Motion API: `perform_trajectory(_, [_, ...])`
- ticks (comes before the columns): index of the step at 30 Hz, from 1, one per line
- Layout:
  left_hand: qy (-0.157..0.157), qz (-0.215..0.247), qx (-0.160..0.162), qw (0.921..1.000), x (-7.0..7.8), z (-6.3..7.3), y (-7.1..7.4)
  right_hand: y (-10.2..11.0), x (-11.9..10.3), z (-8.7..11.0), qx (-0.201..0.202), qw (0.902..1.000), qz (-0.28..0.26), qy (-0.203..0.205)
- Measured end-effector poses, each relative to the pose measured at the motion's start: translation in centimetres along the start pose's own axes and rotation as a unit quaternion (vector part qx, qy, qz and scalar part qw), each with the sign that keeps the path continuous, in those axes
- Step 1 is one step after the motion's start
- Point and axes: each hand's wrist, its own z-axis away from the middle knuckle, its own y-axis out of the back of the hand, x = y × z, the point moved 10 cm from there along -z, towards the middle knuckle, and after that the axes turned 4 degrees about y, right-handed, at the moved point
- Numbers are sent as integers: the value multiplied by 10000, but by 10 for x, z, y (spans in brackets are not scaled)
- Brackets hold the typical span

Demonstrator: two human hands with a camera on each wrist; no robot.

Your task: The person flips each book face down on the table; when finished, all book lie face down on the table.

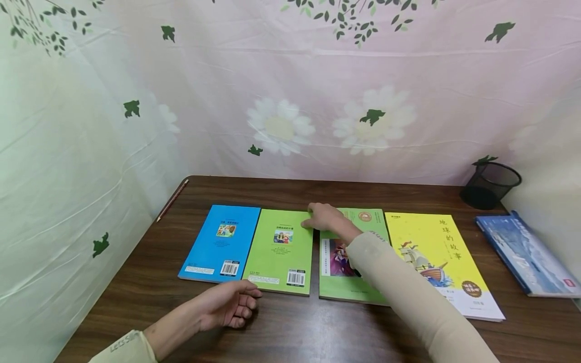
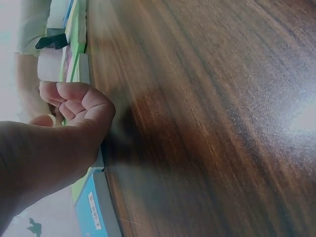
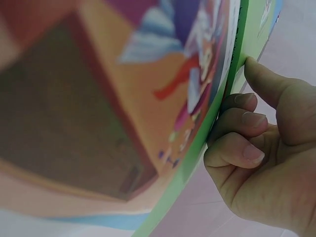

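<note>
A light-green book (image 1: 268, 254) lies back cover up, with a small picture and a barcode. My right hand (image 1: 328, 220) is at its far right corner, thumb on the cover and the other fingers curled at its edge; the right wrist view shows the thumb (image 3: 264, 79) against the green cover. Under my right forearm lies a second green book (image 1: 333, 286) with a purple picture, partly hidden by the sleeve. Palm turned sideways and fingers loosely curled, my left hand (image 1: 229, 305) holds nothing. Its thumb is close to the first green book's front edge.
To the left lies a blue book (image 1: 206, 249), back cover up. Right of the green books is a yellow book (image 1: 426, 232) with a ship. Farther right are a blue-and-white book (image 1: 526, 254) and a black mesh pen holder (image 1: 490, 186). A pencil (image 1: 172, 200) lies along the table's left edge.
</note>
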Motion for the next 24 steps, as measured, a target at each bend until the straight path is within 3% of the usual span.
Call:
perform_trajectory(7, [111, -179, -125, 9997, -7, 0, -2, 0, 2, 2, 9, 10000, 63, -31])
perform_trajectory(14, [-187, -636, 43, 9978, -3, -4, -9, 3, 9, 8, 24, 9999, -92, -97])
perform_trajectory(24, [-409, -1146, -107, 9925, 5, -11, -34, 31, 46, 31, 102, 9998, -102, -151])
